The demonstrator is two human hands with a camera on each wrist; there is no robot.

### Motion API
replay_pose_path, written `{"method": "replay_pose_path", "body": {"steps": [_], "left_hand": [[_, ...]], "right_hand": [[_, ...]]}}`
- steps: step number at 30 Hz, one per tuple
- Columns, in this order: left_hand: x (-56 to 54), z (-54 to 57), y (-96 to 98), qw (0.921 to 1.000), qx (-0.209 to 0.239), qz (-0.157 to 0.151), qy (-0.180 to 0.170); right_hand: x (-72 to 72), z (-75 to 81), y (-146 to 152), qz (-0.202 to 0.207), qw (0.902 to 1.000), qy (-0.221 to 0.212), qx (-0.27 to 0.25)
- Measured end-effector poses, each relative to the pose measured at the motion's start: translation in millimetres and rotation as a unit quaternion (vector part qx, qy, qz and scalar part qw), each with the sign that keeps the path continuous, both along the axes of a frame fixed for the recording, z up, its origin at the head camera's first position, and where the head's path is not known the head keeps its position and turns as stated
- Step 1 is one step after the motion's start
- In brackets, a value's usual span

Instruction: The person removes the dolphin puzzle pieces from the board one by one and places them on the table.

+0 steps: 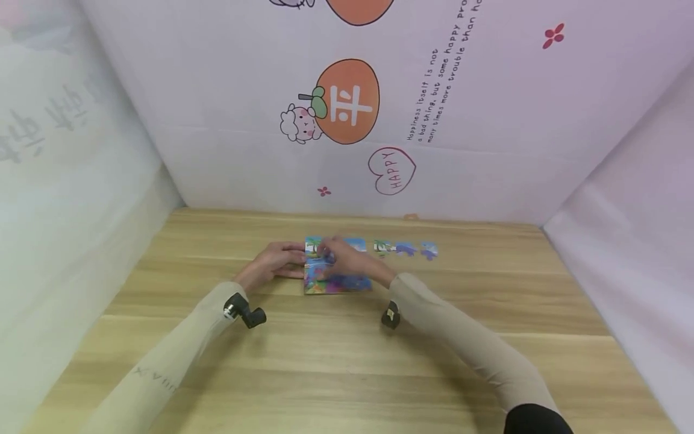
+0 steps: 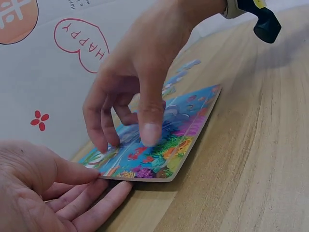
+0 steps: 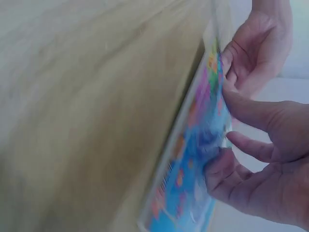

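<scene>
A jigsaw puzzle (image 1: 338,288) with a bright sea picture lies on the wooden table. At its left edge is my left hand (image 1: 279,259); in the left wrist view the thumb (image 2: 79,173) laps the corner while the fingers (image 2: 113,198) lie below the edge, pinching it. Over the picture, my right hand (image 1: 347,260) hangs palm down with bent fingers, slightly blurred. Its thumb (image 2: 150,128) and fingertips stand apart, close above the puzzle, with no piece showing between them. The right hand covers the middle of the picture in the head view.
Right of the puzzle lie three loose pieces: a palm-tree piece (image 1: 382,246), a blue piece (image 1: 405,248) and another blue piece (image 1: 429,250). A printed cloth wall (image 1: 461,181) rises behind the table (image 1: 325,361). Each wrist carries a small black camera.
</scene>
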State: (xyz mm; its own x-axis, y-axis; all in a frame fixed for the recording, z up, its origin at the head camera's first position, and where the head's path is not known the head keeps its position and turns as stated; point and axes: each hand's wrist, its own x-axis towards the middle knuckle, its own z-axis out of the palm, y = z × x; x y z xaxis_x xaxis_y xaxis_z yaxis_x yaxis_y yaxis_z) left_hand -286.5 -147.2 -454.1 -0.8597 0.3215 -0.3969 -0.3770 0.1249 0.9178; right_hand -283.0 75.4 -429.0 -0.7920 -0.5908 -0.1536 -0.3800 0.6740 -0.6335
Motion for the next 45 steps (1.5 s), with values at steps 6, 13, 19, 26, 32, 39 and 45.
{"method": "replay_pose_path", "body": {"steps": [6, 13, 19, 26, 32, 39, 45], "left_hand": [[1.4, -5.2, 10.0, 1.0, 0.004, 0.006, 0.004], [3.0, -10.3, 10.5, 0.9998, -0.009, 0.004, 0.018], [3.9, -5.6, 6.6, 0.9987, -0.028, -0.022, 0.037], [1.8, -5.2, 4.2, 0.9987, -0.026, -0.029, 0.031], [1.8, -6.6, 8.0, 0.9992, -0.021, -0.015, 0.029], [4.1, -5.8, 9.5, 0.9988, -0.035, 0.006, 0.034], [5.4, -5.4, 7.7, 0.9985, -0.041, 0.01, 0.034]], "right_hand": [[4.7, -3.4, -0.7, -0.028, 0.9994, -0.013, 0.015], [6.5, -1.8, -4.6, -0.041, 0.9989, -0.018, 0.012], [4.7, 0.9, -10.6, -0.052, 0.9983, -0.026, 0.004], [2.3, -0.9, -10.5, -0.033, 0.9991, -0.023, -0.015], [2.8, -9.0, -0.4, 0.002, 0.9981, 0.017, -0.059], [8.2, -15.6, 5.4, -0.004, 0.9913, 0.041, -0.125], [6.6, -18.8, 4.0, -0.055, 0.985, 0.012, -0.163]]}}
